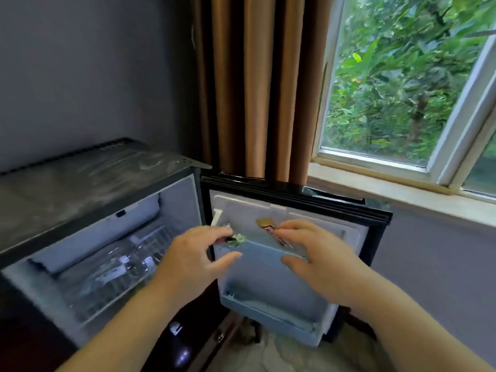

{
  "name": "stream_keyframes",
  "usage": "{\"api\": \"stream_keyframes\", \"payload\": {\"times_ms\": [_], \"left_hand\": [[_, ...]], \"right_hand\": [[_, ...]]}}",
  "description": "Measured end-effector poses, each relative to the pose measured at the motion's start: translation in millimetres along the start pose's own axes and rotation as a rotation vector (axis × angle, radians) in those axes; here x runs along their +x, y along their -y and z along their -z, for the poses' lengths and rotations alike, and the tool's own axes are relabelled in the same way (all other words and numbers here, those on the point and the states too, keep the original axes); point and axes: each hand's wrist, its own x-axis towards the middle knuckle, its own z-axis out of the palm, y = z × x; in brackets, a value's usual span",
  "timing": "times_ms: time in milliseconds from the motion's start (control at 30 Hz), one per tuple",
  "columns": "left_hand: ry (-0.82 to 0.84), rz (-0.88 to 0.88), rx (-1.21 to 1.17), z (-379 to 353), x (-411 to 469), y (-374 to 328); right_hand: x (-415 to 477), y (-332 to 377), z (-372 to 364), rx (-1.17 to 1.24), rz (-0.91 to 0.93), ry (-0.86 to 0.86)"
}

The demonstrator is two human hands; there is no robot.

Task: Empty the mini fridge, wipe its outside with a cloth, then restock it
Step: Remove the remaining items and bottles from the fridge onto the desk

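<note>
The mini fridge (pixel 67 189) stands at the left with its door (pixel 268 277) swung wide open to the right. Both my hands reach to the door's upper shelf. My left hand (pixel 196 256) pinches a small green and white packet (pixel 237 239) at the shelf's left end. My right hand (pixel 316 253) has its fingers on a brown and gold packet (pixel 268 225) standing in the same shelf; motion blur hides whether they grip it. Clear plastic bottles (pixel 123 264) lie on the wire rack inside the fridge.
A brown curtain (pixel 257 89) hangs behind the door and a window (pixel 402 81) fills the upper right. The door's lower shelf (pixel 268 318) shows nothing in it. A dark cabinet (pixel 185 345) with a small handle sits under the fridge.
</note>
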Motion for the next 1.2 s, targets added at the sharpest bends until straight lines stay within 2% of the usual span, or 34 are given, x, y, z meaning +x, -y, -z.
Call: {"api": "stream_keyframes", "payload": {"times_ms": [233, 567, 700, 833, 1000, 1200], "left_hand": [[-0.152, 0.332, 0.127, 32.9, -126.5, -25.2], [-0.319, 0.845, 0.353, 101.3, -336.0, -60.1], [-0.381, 0.979, 0.338, 109.1, -402.5, -65.0], [-0.385, 1.089, 0.291, 105.2, -463.4, -55.1], [-0.339, 1.154, 0.257, 62.0, -543.0, -2.9], [-0.236, 1.214, 0.188, -87.9, -663.4, 131.7]], "right_hand": [[-5.6, 41.5, -41.5, 0.096, 0.334, 0.178], [-43.7, 180.2, -154.9, 0.201, 0.735, 0.503], [-66.9, 229.2, -196.9, 0.157, 0.835, 0.614], [-88.7, 259.9, -246.6, 0.138, 0.843, 0.72], [-116.3, 259.6, -357.3, 0.14, 0.824, 0.819], [-155.6, 195.0, -578.9, 0.102, 0.768, 0.896]]}}
